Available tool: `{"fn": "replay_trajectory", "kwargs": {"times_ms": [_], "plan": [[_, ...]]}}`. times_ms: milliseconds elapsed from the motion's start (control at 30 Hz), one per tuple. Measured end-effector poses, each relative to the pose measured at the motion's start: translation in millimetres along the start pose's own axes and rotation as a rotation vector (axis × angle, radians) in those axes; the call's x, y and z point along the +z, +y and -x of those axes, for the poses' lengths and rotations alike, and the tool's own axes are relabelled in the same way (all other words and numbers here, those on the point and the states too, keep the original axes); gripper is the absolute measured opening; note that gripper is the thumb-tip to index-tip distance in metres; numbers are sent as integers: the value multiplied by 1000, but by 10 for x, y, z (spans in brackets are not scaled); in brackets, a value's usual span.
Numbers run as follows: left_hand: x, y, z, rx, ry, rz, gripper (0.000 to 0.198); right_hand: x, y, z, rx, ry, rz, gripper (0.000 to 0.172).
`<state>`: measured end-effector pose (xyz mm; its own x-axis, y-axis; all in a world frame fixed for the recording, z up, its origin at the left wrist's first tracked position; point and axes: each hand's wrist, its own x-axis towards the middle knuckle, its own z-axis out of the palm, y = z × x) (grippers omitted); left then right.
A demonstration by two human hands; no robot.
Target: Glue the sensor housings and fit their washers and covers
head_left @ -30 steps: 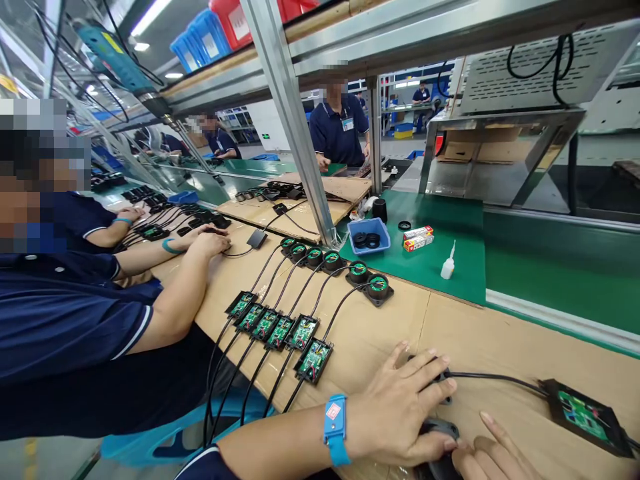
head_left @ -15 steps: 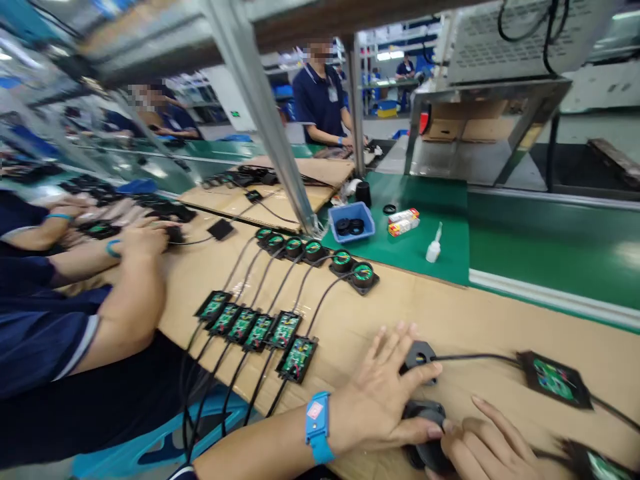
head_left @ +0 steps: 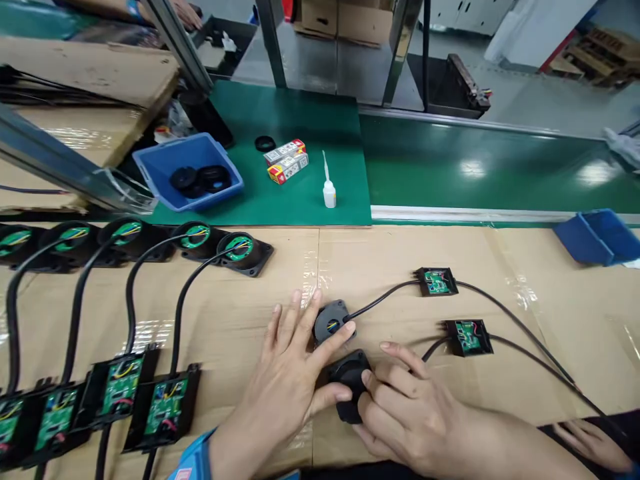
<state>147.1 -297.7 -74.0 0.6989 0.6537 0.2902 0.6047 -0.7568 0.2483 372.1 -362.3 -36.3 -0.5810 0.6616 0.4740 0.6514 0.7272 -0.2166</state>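
A black round housing with a square flange (head_left: 350, 380) lies on the cardboard in front of me. My left hand (head_left: 293, 370) has its fingers spread, with the thumb resting on this housing's left side. From the other side my right hand (head_left: 405, 407) grips the housing's edge between thumb and fingers, index finger raised. Just beyond sits a second, similar housing (head_left: 332, 323), coloured wires showing in its centre hole; my left index finger reaches over its lower edge. A cable joins it to a small open black box with a green circuit board (head_left: 438, 282). Nearer is another such box (head_left: 469, 337).
Several wired housings (head_left: 245, 252) line the left, cabled to open circuit-board boxes (head_left: 167, 407). On the green mat (head_left: 300, 120) are a blue bin (head_left: 150, 170) of black rings, small cartons (head_left: 287, 162) and a white dropper bottle (head_left: 329, 193). Another blue bin (head_left: 583, 237) stands right.
My view has swung right and downward, bringing the right-hand blue bin into sight. Both hands stay at the same housing, the left thumb on it and the right fingers at its edge.
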Motion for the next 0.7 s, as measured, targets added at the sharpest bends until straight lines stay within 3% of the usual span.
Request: {"fn": "replay_trajectory", "kwargs": {"times_ms": [167, 267, 700], "plan": [[-2, 13, -31, -45, 172, 72, 41, -26, -10, -29, 17, 13, 19, 16], [-7, 26, -23, -30, 228, 26, 33, -18, -16, -22, 18, 24, 37, 19], [-62, 78, -8, -30, 192, -54, 50, 0, -16, 16, 52, 10, 32, 35]]}}
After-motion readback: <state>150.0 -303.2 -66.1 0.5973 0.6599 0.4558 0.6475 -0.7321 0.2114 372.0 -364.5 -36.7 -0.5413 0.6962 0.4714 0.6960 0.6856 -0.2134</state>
